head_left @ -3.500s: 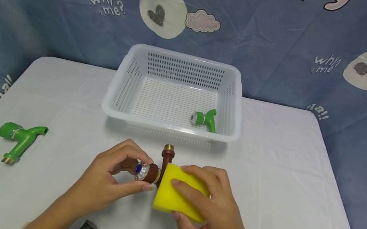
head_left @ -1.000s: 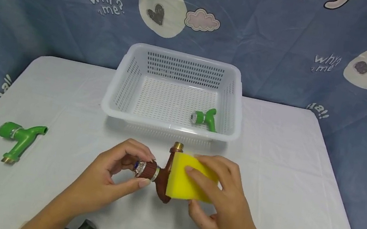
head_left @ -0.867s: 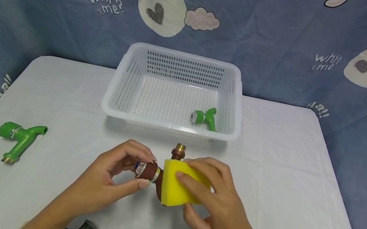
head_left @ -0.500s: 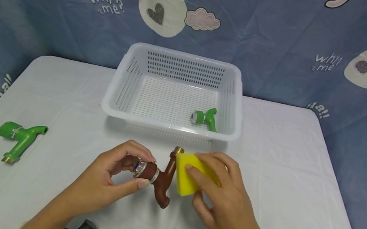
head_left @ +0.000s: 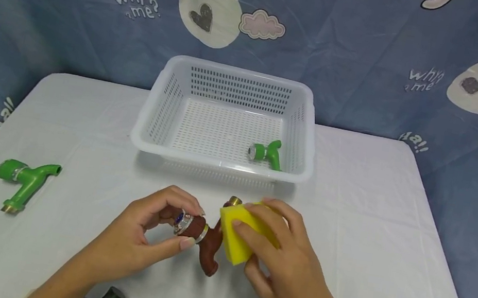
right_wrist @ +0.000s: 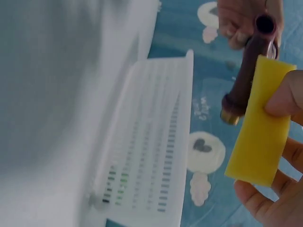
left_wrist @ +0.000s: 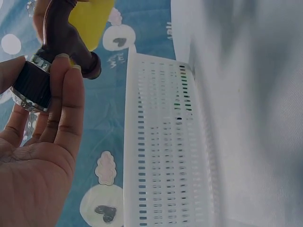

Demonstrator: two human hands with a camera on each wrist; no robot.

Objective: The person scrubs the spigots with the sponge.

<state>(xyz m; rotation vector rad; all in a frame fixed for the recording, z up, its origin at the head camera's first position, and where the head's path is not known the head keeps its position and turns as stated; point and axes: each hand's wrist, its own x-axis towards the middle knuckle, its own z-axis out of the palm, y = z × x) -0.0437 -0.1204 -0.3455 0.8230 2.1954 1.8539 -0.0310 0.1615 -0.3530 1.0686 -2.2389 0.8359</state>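
Note:
A brown faucet [head_left: 209, 251] with a brass threaded end and a silver-banded knob is held up over the table in the head view. My left hand [head_left: 156, 227] pinches its knob between thumb and fingers, which the left wrist view shows from below on the dark knob [left_wrist: 33, 85]. In my right hand [head_left: 285, 258] is a yellow sponge [head_left: 236, 240], gripped between thumb and fingers. The sponge lies along the right side of the faucet body and hides part of its upper stem. The right wrist view has the sponge [right_wrist: 262, 127] beside the faucet's spout and stem [right_wrist: 248, 71].
A white perforated basket [head_left: 217, 165] stands at the back of the table with a green faucet [head_left: 273, 155] inside. Another green faucet [head_left: 29, 183] lies at the left on the white tablecloth [head_left: 376, 233]. A blue printed curtain [head_left: 352, 57] hangs behind.
The sponge has moved back and forth along the faucet body, uncovering and covering parts of it. Lately it shifted slightly left against the stem, and the faucet tilted a little. Both grips stay the same.

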